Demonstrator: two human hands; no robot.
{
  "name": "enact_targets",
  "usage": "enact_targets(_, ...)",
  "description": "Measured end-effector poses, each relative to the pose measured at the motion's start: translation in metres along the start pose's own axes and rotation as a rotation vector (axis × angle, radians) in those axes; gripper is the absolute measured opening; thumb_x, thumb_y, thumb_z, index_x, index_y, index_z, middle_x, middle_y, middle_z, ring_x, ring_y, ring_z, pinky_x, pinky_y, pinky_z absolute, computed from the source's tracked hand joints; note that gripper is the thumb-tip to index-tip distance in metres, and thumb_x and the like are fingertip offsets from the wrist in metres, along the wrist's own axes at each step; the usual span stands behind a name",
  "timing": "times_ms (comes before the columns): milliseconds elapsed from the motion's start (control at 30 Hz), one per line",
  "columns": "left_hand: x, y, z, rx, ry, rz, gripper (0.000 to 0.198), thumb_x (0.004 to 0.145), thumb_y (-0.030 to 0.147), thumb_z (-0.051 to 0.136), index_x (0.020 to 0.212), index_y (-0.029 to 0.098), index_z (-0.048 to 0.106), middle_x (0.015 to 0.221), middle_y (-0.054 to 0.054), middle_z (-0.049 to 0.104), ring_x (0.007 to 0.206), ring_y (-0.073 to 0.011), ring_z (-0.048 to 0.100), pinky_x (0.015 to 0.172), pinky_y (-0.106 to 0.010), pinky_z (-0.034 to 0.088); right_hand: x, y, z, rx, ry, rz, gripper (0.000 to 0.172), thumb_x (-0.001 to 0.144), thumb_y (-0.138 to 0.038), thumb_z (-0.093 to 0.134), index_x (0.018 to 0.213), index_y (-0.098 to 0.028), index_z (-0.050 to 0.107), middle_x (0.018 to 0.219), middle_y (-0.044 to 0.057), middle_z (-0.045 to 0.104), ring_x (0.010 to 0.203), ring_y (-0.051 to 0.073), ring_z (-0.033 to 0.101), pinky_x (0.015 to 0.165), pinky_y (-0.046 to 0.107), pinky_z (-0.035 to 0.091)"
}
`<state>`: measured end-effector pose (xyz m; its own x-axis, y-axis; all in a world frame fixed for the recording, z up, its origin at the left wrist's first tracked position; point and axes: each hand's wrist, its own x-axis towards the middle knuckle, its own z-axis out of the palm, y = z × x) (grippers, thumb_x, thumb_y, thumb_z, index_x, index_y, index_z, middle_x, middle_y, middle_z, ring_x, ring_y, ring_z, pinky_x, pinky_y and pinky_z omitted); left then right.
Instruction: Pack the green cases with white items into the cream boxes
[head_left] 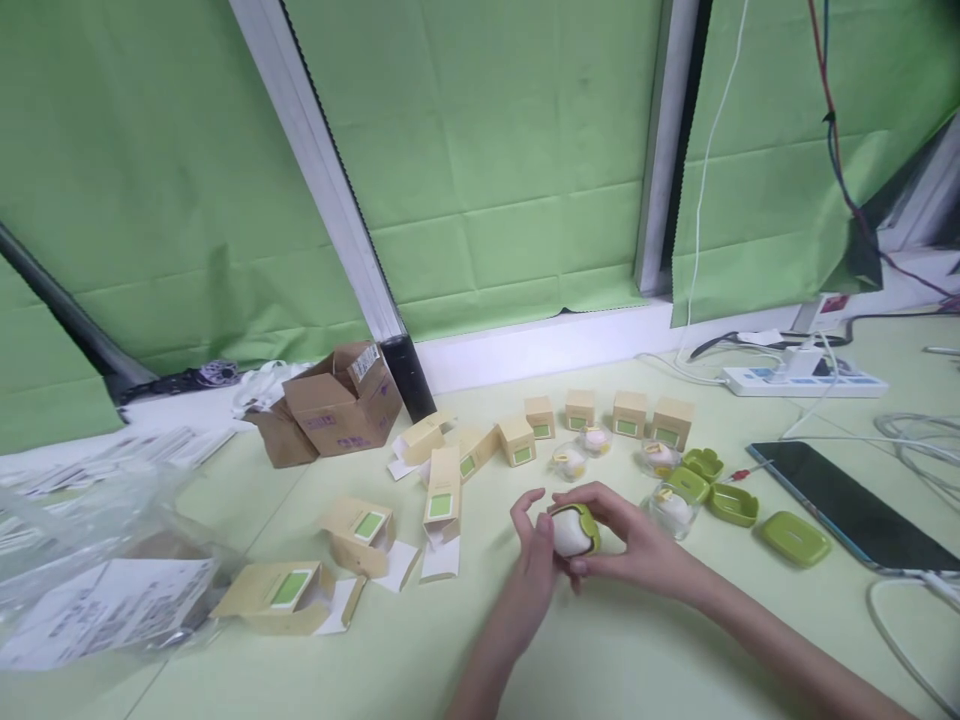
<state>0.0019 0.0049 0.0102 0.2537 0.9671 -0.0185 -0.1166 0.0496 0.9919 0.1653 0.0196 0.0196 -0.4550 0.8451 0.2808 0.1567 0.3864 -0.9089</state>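
Note:
Above the table, my left hand [534, 545] and my right hand [628, 540] hold a white rounded piece [570, 533] set in a green plastic shell [590, 528]. My left thumb and fingers close on its left side, with one finger raised. On the other side, my right fingers and thumb pinch the green shell. To the right lie several loose green plastic parts, among them a shallow cup [733, 505] and a rounded lid [795, 538]. A clear round container [673, 510] with pale contents stands just behind my right hand.
Small upright cartons [630, 414] line the back. Several opened cartons [442, 500] lie to the left, by a brown cardboard box [337, 405] and a plastic bag [112, 590]. A dark-screened tablet [855, 500], a power strip [806, 382] and cables occupy the right.

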Motion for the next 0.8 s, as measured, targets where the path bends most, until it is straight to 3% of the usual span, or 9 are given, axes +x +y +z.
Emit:
enact_targets(100, 0.012, 0.019, -0.030, 0.580, 0.348, 0.202, 0.042, 0.085, 0.052, 0.038, 0.114, 0.022, 0.037, 0.110, -0.010, 0.056, 0.088, -0.0198, 0.056, 0.079, -0.034, 0.044, 0.008, 0.003, -0.013, -0.070, 0.129, 0.010, 0.044, 0.078, -0.036, 0.061, 0.118, -0.027, 0.046, 0.121, 0.006, 0.052, 0.101, 0.020, 0.057, 0.089, 0.035, 0.048)
enact_targets(167, 0.021, 0.032, -0.056, 1.101, 0.582, 0.201, 0.032, 0.085, 0.043, 0.043, 0.107, 0.021, 0.048, 0.113, -0.010, 0.055, 0.106, -0.0253, 0.048, 0.091, -0.039, 0.037, 0.014, 0.007, -0.022, -0.201, 0.167, 0.038, 0.043, 0.080, -0.038, 0.057, 0.120, -0.029, 0.045, 0.121, 0.005, 0.051, 0.091, 0.018, 0.059, 0.082, 0.033, 0.050)
enact_targets(300, 0.029, 0.039, -0.090, 1.294, 0.750, 0.062, 0.041, 0.081, 0.037, 0.048, 0.112, 0.010, 0.051, 0.112, -0.020, 0.054, 0.110, -0.0367, 0.043, 0.092, -0.050, 0.032, 0.021, 0.014, -0.020, -0.547, 0.233, 0.174, 0.038, 0.079, -0.046, 0.054, 0.111, -0.026, 0.049, 0.100, 0.004, 0.059, 0.072, 0.018, 0.059, 0.064, 0.031, 0.049)
enact_targets(433, 0.024, 0.030, -0.091, 1.334, 0.716, -0.045, 0.045, 0.077, 0.030, 0.053, 0.115, 0.007, 0.050, 0.103, -0.021, 0.059, 0.096, -0.0354, 0.052, 0.081, -0.045, 0.039, 0.024, 0.020, 0.000, -0.816, 0.231, 0.255, 0.027, 0.078, -0.040, 0.050, 0.098, -0.022, 0.053, 0.094, 0.005, 0.058, 0.073, 0.022, 0.060, 0.056, 0.029, 0.041)
enact_targets(567, 0.019, 0.031, -0.079, 1.290, 0.700, -0.022, 0.048, 0.074, 0.025, 0.052, 0.120, 0.015, 0.045, 0.109, -0.014, 0.056, 0.102, -0.0310, 0.050, 0.079, -0.038, 0.041, 0.024, 0.021, 0.007, -0.838, 0.186, 0.278, 0.026, 0.077, -0.033, 0.048, 0.097, -0.018, 0.054, 0.090, 0.008, 0.056, 0.067, 0.023, 0.060, 0.051, 0.028, 0.036)
enact_targets(633, 0.019, 0.033, -0.073, 1.074, 0.654, 0.070, 0.050, 0.074, 0.031, 0.053, 0.121, 0.019, 0.043, 0.112, -0.012, 0.053, 0.104, -0.0283, 0.049, 0.079, -0.037, 0.042, 0.020, 0.017, 0.000, -0.825, 0.135, 0.272, 0.026, 0.074, -0.031, 0.050, 0.097, -0.019, 0.056, 0.088, 0.007, 0.058, 0.066, 0.023, 0.060, 0.052, 0.028, 0.037)
enact_targets(700, 0.021, 0.032, -0.067, 0.737, 0.533, 0.114, 0.055, 0.071, 0.037, 0.056, 0.121, 0.020, 0.041, 0.110, -0.010, 0.051, 0.096, -0.0247, 0.052, 0.076, -0.034, 0.044, 0.015, 0.009, -0.011, -0.771, 0.025, 0.232, 0.029, 0.071, -0.028, 0.055, 0.099, -0.024, 0.058, 0.089, 0.003, 0.061, 0.071, 0.021, 0.061, 0.057, 0.027, 0.041)
enact_targets(800, 0.026, 0.023, -0.059, 0.396, 0.374, 0.035, 0.064, 0.068, 0.036, 0.059, 0.124, 0.016, 0.035, 0.102, -0.009, 0.051, 0.079, -0.0189, 0.056, 0.066, -0.030, 0.046, 0.006, -0.005, -0.029, -0.595, -0.182, 0.159, 0.039, 0.068, -0.024, 0.060, 0.106, -0.032, 0.059, 0.104, 0.000, 0.064, 0.089, 0.023, 0.061, 0.072, 0.029, 0.046)
